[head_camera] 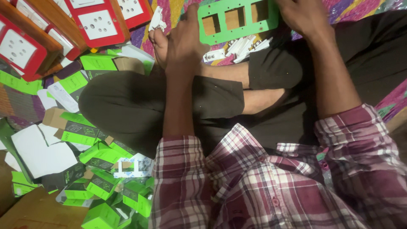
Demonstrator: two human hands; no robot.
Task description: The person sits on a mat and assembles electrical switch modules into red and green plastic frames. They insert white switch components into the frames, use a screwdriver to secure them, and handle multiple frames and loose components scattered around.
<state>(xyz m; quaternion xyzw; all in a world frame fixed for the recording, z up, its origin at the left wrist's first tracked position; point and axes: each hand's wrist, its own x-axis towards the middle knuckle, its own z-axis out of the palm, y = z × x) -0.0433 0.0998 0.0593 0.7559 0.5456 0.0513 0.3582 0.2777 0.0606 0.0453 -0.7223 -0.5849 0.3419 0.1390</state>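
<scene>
Seen from above, seated cross-legged on a patterned cloth (pixel 339 8). Left hand (pixel 182 40) at 12 o'clock, fingers reaching to the left edge of a green plate (pixel 237 32) with three square openings; whether those fingers grip the plate or only touch it cannot be told. Right hand (pixel 303 17) at 1 o'clock, laid over the right end of the same plate, fingers curled down, hold not visible. Plate lying flat at top centre, just beyond the crossed legs in dark trousers (pixel 140 106). Heap of small white switches (pixel 243 46) just below the plate, touching its lower edge. Red socket boards (pixel 97 23) on wooden backs at 10 o'clock. Pile of green and white cartons (pixel 101 182) from 8 to 9 o'clock, beside the left knee. Checked shirt (pixel 254 186) at 6 o'clock.
</scene>
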